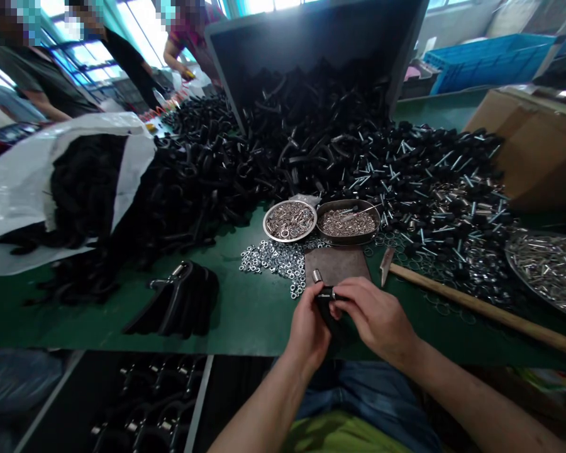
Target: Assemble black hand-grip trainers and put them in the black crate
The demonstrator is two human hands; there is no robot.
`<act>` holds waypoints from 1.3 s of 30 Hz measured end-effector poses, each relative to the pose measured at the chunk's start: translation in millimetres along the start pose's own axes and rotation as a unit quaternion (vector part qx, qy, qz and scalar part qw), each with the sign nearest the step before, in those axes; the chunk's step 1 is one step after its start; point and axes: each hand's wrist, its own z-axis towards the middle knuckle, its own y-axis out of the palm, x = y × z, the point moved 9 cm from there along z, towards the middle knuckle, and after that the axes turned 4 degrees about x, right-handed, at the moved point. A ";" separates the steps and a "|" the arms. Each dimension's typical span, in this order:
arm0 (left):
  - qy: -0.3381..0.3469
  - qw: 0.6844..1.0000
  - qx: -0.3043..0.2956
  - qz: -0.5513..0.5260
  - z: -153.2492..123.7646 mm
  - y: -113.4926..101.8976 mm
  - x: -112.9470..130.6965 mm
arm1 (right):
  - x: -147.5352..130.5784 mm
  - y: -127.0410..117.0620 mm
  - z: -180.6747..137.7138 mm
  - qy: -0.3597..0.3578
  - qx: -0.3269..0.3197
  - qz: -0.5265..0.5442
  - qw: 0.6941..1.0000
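My left hand [309, 327] is closed around a black curved plastic part [327, 308] with a silver threaded piece sticking up from its top. The fingertips of my right hand [375, 314] pinch the side of that same part, at a small metal end; what exactly they grip is partly hidden. Just beyond my hands lies a flat brownish metal plate [337, 264]. Loose nuts [278, 261] are scattered to its left. A round dish [290, 221] of small metal pins and an oval tin [348, 222] of small metal pieces stand behind it.
A wooden-handled hammer [481, 305] lies at right, near a large bowl [547, 270] of metal pins. Black parts [287, 145] heap across the back; a row of them [183, 302] stands at left. A cardboard box [538, 138] sits at right. Several people are beyond the table.
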 end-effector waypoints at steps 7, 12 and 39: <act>0.160 0.977 0.001 0.138 -5.2 -7.9 26.9 | 24.5 28.2 -7.1 0.171 -0.100 0.103 0.975; 0.183 0.965 0.000 0.187 -4.9 -9.2 33.9 | 35.5 38.7 -10.7 0.231 -0.136 0.141 0.953; 0.356 0.507 -0.026 0.785 -1.9 18.3 51.9 | 83.4 114.7 191.2 0.010 -0.098 -0.163 0.982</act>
